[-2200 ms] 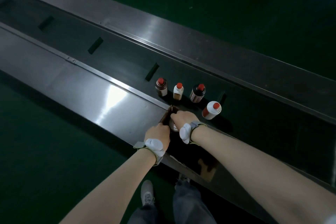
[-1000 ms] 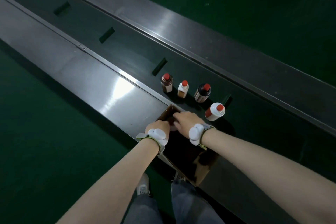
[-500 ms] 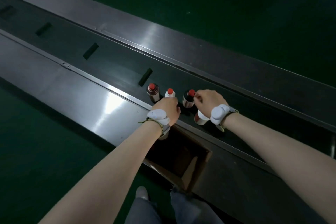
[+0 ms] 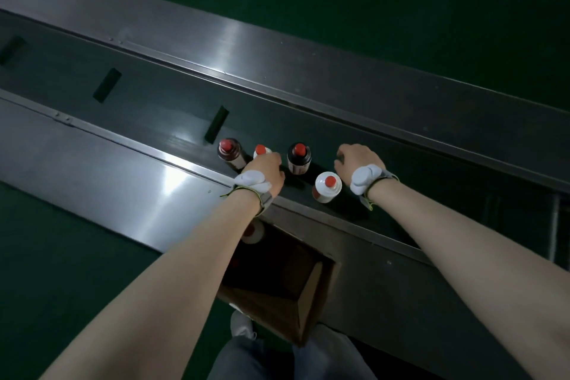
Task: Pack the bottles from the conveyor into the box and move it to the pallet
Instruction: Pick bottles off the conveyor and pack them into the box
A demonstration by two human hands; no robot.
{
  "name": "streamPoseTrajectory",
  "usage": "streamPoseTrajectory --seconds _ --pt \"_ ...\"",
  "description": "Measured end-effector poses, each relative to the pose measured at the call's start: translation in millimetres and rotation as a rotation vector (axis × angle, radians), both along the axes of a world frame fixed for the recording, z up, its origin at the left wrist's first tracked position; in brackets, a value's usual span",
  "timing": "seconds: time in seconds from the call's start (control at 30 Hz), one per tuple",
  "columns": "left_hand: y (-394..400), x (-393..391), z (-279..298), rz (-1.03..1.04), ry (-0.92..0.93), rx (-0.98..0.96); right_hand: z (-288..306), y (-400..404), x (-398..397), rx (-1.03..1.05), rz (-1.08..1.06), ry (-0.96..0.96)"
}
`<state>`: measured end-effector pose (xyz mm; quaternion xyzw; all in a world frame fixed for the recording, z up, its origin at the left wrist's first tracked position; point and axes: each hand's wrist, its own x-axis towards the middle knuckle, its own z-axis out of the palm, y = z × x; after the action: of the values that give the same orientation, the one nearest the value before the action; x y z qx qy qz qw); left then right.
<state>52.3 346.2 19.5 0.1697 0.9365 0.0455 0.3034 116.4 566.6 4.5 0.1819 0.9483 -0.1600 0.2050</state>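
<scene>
Your left hand (image 4: 264,172): closed on small white bottle (image 4: 261,150) | your right hand (image 4: 354,160): curled, grip indeterminate | box (image 4: 303,302): open below conveyor (image 4: 154,108)

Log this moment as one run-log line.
left hand: closing on small white bottle | right hand: on belt, empty | four bottles on conveyor | box: open

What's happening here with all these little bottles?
A person is packing red-capped bottles off a conveyor belt into an open cardboard box below its near edge. The left hand is closing on a small white bottle; the right hand hovers over the belt, holding nothing visible. Two dark bottles and a larger white bottle stand waiting.
</scene>
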Motion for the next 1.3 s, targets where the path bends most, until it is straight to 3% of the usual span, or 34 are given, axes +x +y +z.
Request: streamPoseTrajectory --seconds 0.1,0.37,0.5,0.67,0.83,1.07,1.3 --pt "3.4 -20.3 -18.8 -0.018 -0.041 -0.076 -15.8 4.3 -4.5 -0.032 0.010 -0.046" --pt "36.2 -41.2 -53.7 0.017 0.042 0.040 -61.0 -4.3 1.0 -0.047 0.067 -0.200" --pt "58.9 -44.9 -70.7 -0.036 0.045 -0.007 -84.7 -9.2 6.6 -0.058 0.049 -0.249" --pt "74.8 -48.9 -88.2 -0.134 -0.013 -0.023 -98.6 -16.0 17.8 -0.004 0.090 -0.215" --pt "80.8 -46.4 -92.9 -0.257 0.049 -0.140 -92.5 -16.7 23.3 0.030 0.110 -0.185" --pt "65.0 -36.0 -72.5 -0.187 0.079 -0.071 -73.5 -6.5 35.4 -0.019 0.132 -0.110" --pt "26.7 -20.7 -2.2 -0.107 0.198 0.082 -11.6 -11.8 18.3 0.018 0.165 0.025"
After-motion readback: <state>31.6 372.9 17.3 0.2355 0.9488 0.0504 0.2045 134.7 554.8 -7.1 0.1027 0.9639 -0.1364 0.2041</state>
